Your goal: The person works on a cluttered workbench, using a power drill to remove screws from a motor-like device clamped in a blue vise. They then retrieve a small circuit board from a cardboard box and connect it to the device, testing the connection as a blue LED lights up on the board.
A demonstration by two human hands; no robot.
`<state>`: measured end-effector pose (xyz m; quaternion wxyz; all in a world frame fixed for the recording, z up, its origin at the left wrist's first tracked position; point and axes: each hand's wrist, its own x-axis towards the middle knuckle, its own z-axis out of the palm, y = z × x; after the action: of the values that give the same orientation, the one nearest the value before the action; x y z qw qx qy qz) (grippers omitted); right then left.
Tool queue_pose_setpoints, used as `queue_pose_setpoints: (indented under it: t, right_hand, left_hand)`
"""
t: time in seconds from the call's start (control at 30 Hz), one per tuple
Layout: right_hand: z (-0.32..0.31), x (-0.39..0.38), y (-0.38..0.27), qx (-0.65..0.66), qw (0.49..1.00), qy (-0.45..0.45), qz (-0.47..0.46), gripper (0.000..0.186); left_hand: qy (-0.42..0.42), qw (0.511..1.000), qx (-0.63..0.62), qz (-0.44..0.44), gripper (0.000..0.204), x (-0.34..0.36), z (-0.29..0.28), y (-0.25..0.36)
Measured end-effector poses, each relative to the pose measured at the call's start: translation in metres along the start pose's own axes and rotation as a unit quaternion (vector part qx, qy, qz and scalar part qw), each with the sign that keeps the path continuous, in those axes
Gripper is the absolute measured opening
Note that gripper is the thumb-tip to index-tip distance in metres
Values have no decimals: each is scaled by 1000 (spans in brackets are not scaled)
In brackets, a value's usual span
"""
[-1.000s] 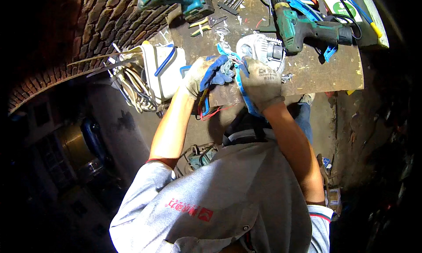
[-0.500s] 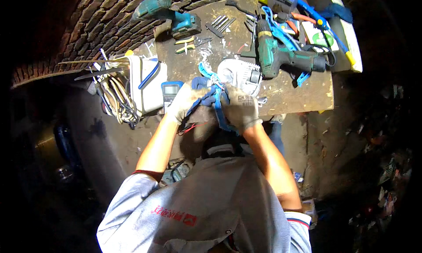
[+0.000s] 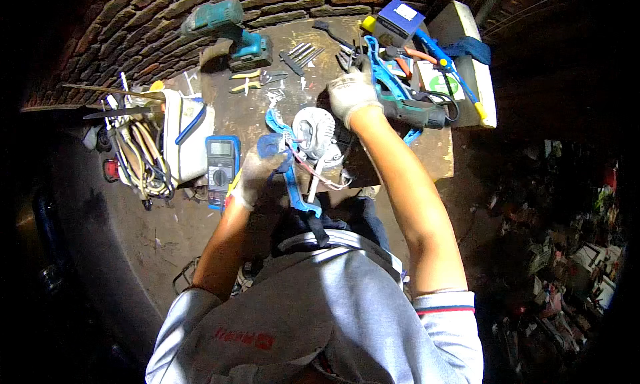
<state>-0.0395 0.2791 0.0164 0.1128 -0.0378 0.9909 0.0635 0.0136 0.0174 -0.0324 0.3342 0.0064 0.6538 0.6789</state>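
Note:
My left hand, in a white glove with blue-coated fingers, grips a long curved blue plastic housing piece. Thin wires trail from that piece to the right. Just beyond it a grey-white round cast machine part lies on the bench. My right hand, gloved the same way, reaches over the front of a green cordless drill, hiding much of the drill's body. Its fingertips are dark and partly hidden near the chuck, so their grip does not show.
The worn bench carries a teal impact driver, yellow-handled pliers, several metal bits and a blue multimeter. A white tool bag hangs by the left edge. At back right stand a blue box and a blue-orange tool.
My right hand has left the blue piece and moved up and right to the drill. My left hand keeps the piece alone. The view has shifted, with the bench now further left.

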Motion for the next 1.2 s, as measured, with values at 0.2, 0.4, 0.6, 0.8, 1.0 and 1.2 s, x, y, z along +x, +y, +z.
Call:
queue_pose_setpoints:
  t: [0.2, 0.4, 0.6, 0.8, 1.0, 1.2]
  right_hand:
    - [22, 30, -5, -84, 995, -25, -47, 30]
    - [-1, 21, -5, 60, 989, 135, -9, 36]
    - [-35, -64, 0, 695, 668, 208, 166, 34]
    - [-21, -178, -34, 920, 356, 65, 153, 17]
    - [-23, -194, -81, 827, 506, 60, 239, 29]
    - [-10, -186, -93, 711, 673, 68, 193, 32]
  left_hand:
    - [3, 998, 56, 33, 36, -9, 7, 3]
    - [-8, 986, -159, 48, 38, -8, 14, -2]
    - [-77, 976, -198, 48, 51, -16, 2, 5]
    - [-82, 992, 76, 56, 48, -28, 7, 50]
    - [-84, 979, 161, 87, 52, -20, -1, 39]
    - [-116, 984, 109, 84, 57, -22, -5, 36]
